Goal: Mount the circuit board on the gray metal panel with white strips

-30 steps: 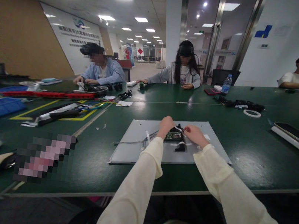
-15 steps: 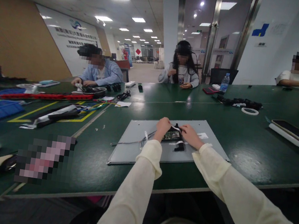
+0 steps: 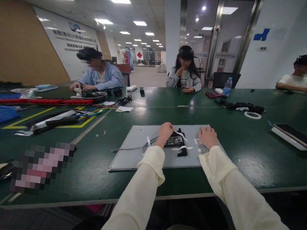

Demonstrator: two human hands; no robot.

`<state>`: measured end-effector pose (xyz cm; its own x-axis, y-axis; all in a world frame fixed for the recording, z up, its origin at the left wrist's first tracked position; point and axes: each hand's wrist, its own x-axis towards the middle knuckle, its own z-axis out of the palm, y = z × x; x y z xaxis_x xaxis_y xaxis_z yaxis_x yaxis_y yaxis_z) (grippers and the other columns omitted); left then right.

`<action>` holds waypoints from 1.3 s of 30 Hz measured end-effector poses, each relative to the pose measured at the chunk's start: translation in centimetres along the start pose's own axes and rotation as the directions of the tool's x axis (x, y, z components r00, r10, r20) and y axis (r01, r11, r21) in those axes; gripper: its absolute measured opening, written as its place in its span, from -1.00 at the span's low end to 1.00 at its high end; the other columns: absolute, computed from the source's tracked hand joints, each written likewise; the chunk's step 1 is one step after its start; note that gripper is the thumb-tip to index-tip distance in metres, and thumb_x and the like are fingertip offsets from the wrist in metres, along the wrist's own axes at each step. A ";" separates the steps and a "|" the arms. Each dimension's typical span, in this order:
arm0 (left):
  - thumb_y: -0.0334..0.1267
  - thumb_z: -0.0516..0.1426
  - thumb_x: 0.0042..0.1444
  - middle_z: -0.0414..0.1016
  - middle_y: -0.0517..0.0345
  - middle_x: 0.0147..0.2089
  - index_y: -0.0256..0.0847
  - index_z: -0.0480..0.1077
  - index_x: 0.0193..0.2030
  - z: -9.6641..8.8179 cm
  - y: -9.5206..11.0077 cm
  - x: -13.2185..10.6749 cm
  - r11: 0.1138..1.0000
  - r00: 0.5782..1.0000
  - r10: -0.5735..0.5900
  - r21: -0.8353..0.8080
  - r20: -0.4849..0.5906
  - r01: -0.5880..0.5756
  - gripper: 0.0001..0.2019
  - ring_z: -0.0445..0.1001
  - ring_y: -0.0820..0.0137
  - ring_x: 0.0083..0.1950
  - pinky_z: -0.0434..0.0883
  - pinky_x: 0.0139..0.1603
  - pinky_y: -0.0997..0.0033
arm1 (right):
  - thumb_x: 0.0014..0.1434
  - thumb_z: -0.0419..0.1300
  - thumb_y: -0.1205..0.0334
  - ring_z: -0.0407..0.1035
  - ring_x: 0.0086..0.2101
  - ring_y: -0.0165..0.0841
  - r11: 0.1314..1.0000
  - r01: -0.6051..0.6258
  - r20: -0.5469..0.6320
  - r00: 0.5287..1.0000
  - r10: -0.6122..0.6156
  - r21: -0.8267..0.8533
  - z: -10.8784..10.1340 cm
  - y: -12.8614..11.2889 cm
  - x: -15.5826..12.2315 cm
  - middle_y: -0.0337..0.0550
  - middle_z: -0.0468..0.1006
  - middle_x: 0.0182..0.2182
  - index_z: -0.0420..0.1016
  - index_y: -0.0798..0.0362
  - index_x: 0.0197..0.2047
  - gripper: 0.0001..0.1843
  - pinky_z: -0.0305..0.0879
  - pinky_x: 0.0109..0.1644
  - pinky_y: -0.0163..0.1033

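A grey metal panel (image 3: pixel 136 154) lies flat on the green table (image 3: pixel 246 152) in front of me. A small green circuit board (image 3: pixel 175 139) with white tape strips and a black connector (image 3: pixel 182 152) sits on the panel's middle. My left hand (image 3: pixel 165 131) is curled closed at the board's left edge; what it pinches is hidden. My right hand (image 3: pixel 208 135) rests flat with fingers spread on the panel's right part, beside small white labels. A thin cable (image 3: pixel 131 149) runs left from the board.
Three other people sit at the far side of the table. A water bottle (image 3: pixel 227 87), black parts, a white tape ring (image 3: pixel 252 115) and a phone on a white box (image 3: pixel 294 137) lie to the right. Red strips, blue trays and cables lie at the left.
My right hand has left the circuit board and moved right, opening flat on the panel. My left hand stays at the board's left edge. The view has tilted slightly.
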<state>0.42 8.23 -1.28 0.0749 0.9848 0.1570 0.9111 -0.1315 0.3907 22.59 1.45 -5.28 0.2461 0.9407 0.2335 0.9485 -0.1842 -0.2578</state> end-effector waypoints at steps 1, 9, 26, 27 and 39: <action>-0.36 0.12 0.11 0.58 -0.03 -0.07 -0.20 0.54 -0.19 0.0 0.0 0.0 1.000 1.000 -0.003 0.002 0.003 0.003 -0.82 0.50 0.30 -0.01 0.36 -0.04 0.44 | 0.33 -0.11 0.08 0.14 0.14 0.02 1.000 0.028 0.004 1.000 -0.028 -0.003 0.0 0.0 0.0 0.21 0.29 0.16 0.35 0.08 0.19 -0.52 0.05 0.15 0.15; -0.38 0.11 0.11 0.58 -0.10 -0.10 -0.24 0.54 -0.21 -0.9 -0.3 -1.6 0.999 1.000 -0.024 0.027 -0.001 0.024 -0.82 0.51 0.26 -0.03 0.36 -0.07 0.41 | 0.36 -0.16 0.10 0.19 0.10 -0.07 0.980 0.193 0.043 0.980 -0.194 0.039 -0.3 -0.3 -0.1 0.05 0.29 0.20 0.31 -0.01 0.25 -0.51 0.03 0.17 0.06; -0.39 0.02 0.16 0.52 0.04 -0.16 -0.19 0.46 -0.30 -1.4 -0.8 -3.0 0.980 0.981 0.136 0.163 -0.140 -0.113 -0.81 0.46 0.31 -0.12 0.31 -0.14 0.38 | 0.32 -0.09 0.00 -0.01 0.22 0.16 0.981 0.188 0.122 0.974 -0.193 0.047 0.3 -0.6 -0.5 -0.04 0.13 0.31 0.19 -0.09 0.33 -0.44 -0.01 0.20 0.25; -0.40 0.01 0.16 0.52 0.04 -0.16 -0.20 0.46 -0.30 -1.4 -0.7 -3.0 0.977 0.978 0.149 0.177 -0.147 -0.123 -0.81 0.45 0.32 -0.12 0.31 -0.14 0.39 | 0.32 -0.09 0.00 -0.01 0.22 0.17 0.980 0.191 0.119 0.973 -0.196 0.049 0.4 -0.5 -0.5 -0.04 0.14 0.31 0.19 -0.09 0.33 -0.44 0.00 0.20 0.26; -0.47 0.03 0.10 0.47 0.05 -0.25 -0.24 0.44 -0.36 -0.9 -1.2 -2.2 0.977 0.965 0.201 0.100 -0.167 -0.187 -0.82 0.41 0.36 -0.19 0.29 -0.14 0.43 | 0.29 0.01 -0.03 0.05 0.28 -0.23 0.589 0.591 -0.139 0.761 -0.633 0.551 -0.3 -4.3 -1.3 -0.06 0.16 0.31 0.10 -0.03 0.37 -0.37 -0.01 0.35 -0.01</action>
<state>-1.19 6.08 -1.23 0.1879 0.9050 0.3818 0.9170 -0.3009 0.2619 18.22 0.97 -4.19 -0.3855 0.7933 0.4713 0.5944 0.6041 -0.5308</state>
